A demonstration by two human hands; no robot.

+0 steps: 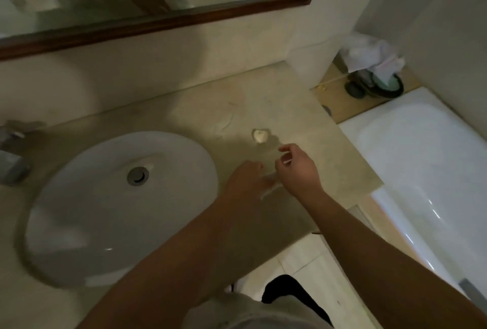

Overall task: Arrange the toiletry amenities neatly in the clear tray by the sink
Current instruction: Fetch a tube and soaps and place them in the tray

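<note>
The clear tray [268, 190] lies on the beige counter just right of the sink and shows only as faint glinting edges between my hands. My left hand [246, 179] grips its near left edge with curled fingers. My right hand [299, 168] pinches the tray's right rim between thumb and forefinger. A small cream toiletry item [260, 135], perhaps a soap, sits just beyond my hands at the tray's far end. The frame is blurred, so I cannot tell whether it lies inside the tray.
The white oval sink [116, 204] fills the left, with a chrome tap [13, 154] at its far left. A wood-framed mirror [163, 20] hangs above. The white bathtub [421, 170] lies to the right, past the counter edge [369, 186]. A cart wheel and crumpled cloth [374, 62] stand behind the tub.
</note>
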